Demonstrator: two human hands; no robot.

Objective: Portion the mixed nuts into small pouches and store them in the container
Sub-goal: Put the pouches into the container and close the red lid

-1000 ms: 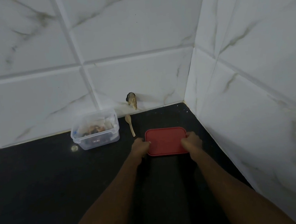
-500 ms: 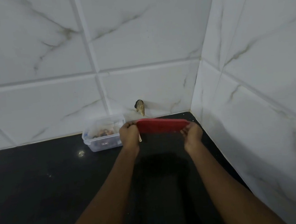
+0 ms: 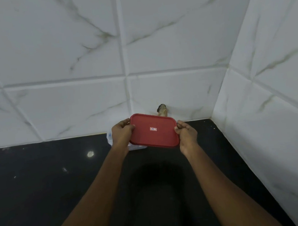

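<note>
Lifted since a second ago: red lid [image 3: 153, 130] now off the surface [image 3: 41, 179], tilted with its top face toward the camera, near the far right corner. Left hand [image 3: 122, 134] grips its left short edge, right hand [image 3: 186, 134] its right, fingers curled round the rim. Clear container [image 3: 109, 138] sits behind them by the tiled wall [image 3: 64, 48], mostly hidden.

Item count: one red lid [image 3: 158, 138] (bearing one small label [image 3: 153, 129]). Two hands: one left hand [image 3: 122, 134] and one right hand [image 3: 186, 133]. One clear container [image 3: 109, 136], mostly hidden. One small brown object [image 3: 161, 110] at the wall base. One black surface [image 3: 59, 177].
</note>
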